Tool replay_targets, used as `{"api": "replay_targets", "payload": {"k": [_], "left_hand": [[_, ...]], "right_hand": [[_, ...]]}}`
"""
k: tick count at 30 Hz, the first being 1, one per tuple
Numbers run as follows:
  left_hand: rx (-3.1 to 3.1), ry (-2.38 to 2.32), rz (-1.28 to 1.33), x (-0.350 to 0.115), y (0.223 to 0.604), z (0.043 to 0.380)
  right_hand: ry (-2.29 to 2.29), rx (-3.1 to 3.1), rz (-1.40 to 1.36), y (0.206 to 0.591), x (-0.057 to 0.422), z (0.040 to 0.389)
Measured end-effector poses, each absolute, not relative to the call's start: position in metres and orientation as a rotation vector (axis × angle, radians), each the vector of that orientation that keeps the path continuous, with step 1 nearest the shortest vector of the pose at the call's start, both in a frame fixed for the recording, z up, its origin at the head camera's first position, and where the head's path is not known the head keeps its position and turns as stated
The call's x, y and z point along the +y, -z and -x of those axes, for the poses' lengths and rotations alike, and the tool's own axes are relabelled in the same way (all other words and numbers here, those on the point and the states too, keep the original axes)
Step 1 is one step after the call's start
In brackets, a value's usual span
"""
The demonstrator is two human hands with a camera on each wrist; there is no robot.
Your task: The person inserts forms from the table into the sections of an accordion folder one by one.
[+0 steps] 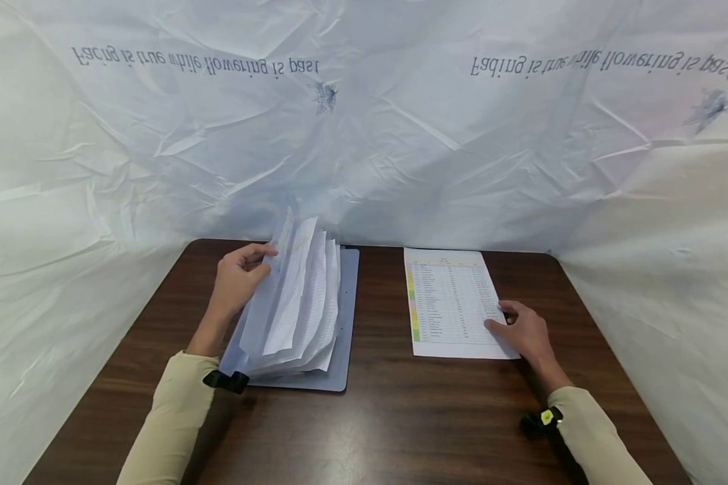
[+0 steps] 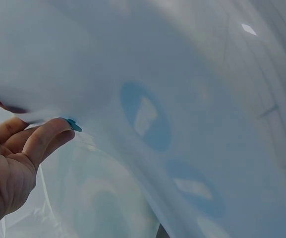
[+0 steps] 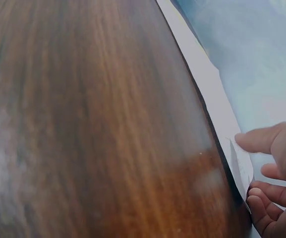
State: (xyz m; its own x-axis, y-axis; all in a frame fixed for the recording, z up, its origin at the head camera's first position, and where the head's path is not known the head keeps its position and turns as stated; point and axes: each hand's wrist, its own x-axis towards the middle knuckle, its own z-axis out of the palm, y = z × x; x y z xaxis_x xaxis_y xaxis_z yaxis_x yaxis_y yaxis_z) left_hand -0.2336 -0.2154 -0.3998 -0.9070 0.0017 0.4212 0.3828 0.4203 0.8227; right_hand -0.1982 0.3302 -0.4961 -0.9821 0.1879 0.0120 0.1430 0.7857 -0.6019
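Note:
On the left of the table, a bluish see-through folder [image 1: 350,316] lies with its cover raised. Several printed sheets [image 1: 315,303] fan out inside it. My left hand [image 1: 236,276] pinches the edge of the raised cover; in the left wrist view the cover fills most of the picture, and a small teal piece [image 2: 74,125] shows at the fingertips. A separate printed sheet [image 1: 455,303] with a table and a coloured left column lies to the right. My right hand [image 1: 526,331] grips its right edge, thumb on top and other fingers at the edge.
The dark wooden table [image 1: 388,424] extends in front of the papers. White sheeting [image 1: 370,155] with printed words hangs behind and on both sides. Black bands with small devices sit on both wrists.

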Motion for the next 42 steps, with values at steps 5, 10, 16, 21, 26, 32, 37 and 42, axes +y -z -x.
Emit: {"api": "replay_targets", "payload": {"k": [5, 10, 16, 21, 26, 32, 37, 42], "left_hand": [[-2.329, 1.479, 0.328, -0.216, 0.400, 0.235], [-2.327, 1.480, 0.326, -0.217, 0.400, 0.236], [-2.333, 1.471, 0.326, -0.216, 0.401, 0.235], [-2.345, 1.466, 0.326, -0.216, 0.402, 0.235], [-2.332, 1.469, 0.321, -0.217, 0.401, 0.234], [-2.332, 1.477, 0.327, -0.217, 0.400, 0.233], [-2.339, 1.477, 0.330, -0.216, 0.400, 0.233], [-2.339, 1.476, 0.333, -0.216, 0.400, 0.233]], "right_hand": [[-0.995, -2.893, 0.274, 0.498, 0.330, 0.200], [-0.969, -2.908, 0.309, 0.495, 0.326, 0.202], [-0.979, -2.907, 0.319, 0.494, 0.324, 0.204], [-0.995, -2.900, 0.303, 0.495, 0.327, 0.208], [-1.020, -2.887, 0.345, 0.496, 0.329, 0.214], [-1.003, -2.891, 0.353, 0.499, 0.331, 0.220], [-1.008, -2.889, 0.336, 0.500, 0.330, 0.220], [-1.028, -2.892, 0.359, 0.500, 0.330, 0.221]]}}
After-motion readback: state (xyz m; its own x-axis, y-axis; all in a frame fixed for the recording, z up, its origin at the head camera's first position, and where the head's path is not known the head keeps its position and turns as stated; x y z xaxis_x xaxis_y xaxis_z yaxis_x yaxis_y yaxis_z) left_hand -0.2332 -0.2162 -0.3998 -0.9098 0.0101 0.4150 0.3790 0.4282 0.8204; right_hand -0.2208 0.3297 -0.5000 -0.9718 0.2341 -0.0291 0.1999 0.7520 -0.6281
